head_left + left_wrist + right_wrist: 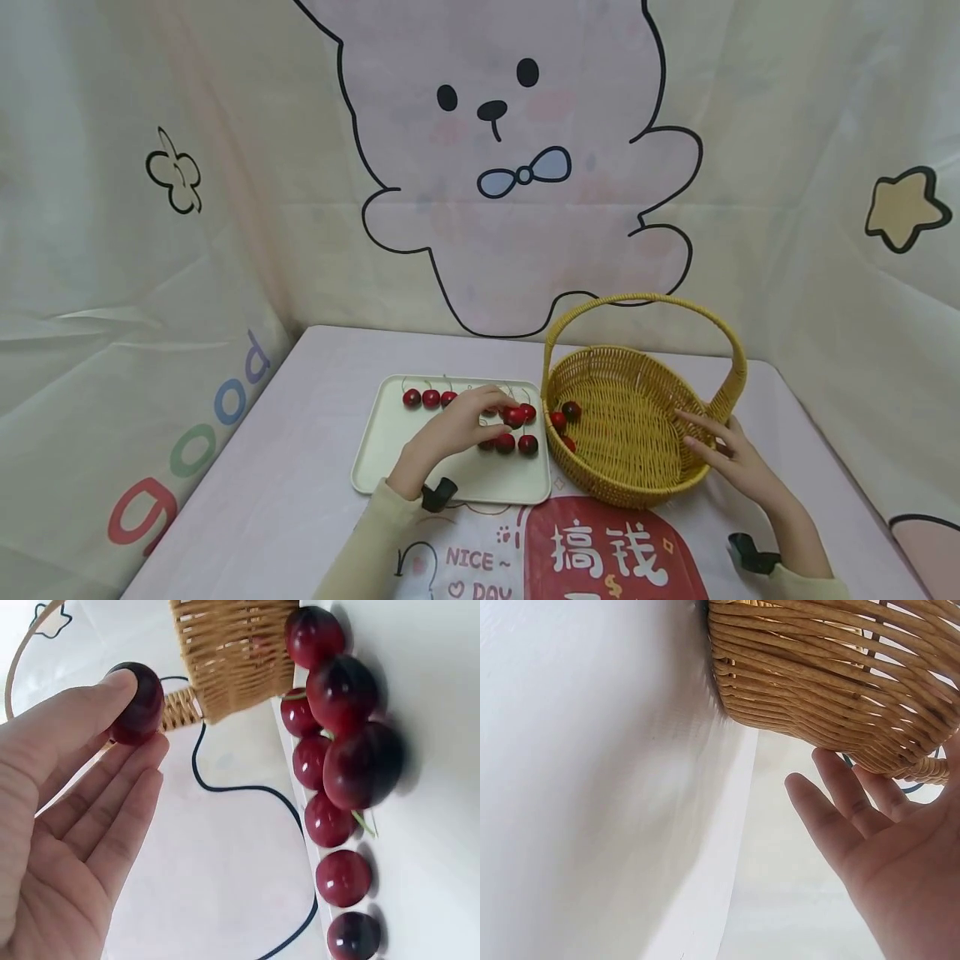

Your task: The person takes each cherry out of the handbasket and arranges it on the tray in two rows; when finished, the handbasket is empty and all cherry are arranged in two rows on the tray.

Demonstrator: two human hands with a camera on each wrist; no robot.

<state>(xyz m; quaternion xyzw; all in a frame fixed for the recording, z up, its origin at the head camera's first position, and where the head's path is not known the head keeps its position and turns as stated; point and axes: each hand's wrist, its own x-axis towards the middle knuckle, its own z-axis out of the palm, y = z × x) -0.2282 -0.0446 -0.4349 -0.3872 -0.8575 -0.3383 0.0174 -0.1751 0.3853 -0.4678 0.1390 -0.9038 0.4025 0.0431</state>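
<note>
My left hand is raised over the white tray and pinches a dark red cherry between thumb and fingers. Beneath it, cherries lie on the tray in rows, some with green stems; the hand hides part of them in the head view. To the right stands a yellow woven basket with a tall handle. A few cherries sit inside, against its left wall. At the basket's right rim, my right hand holds the edge, with several fingers along the outside of the weave.
The tray and basket stand side by side on a table with a pale cloth, printed with a red patch at the front. Patterned curtains hang behind and at both sides. The arched basket handle rises over the basket.
</note>
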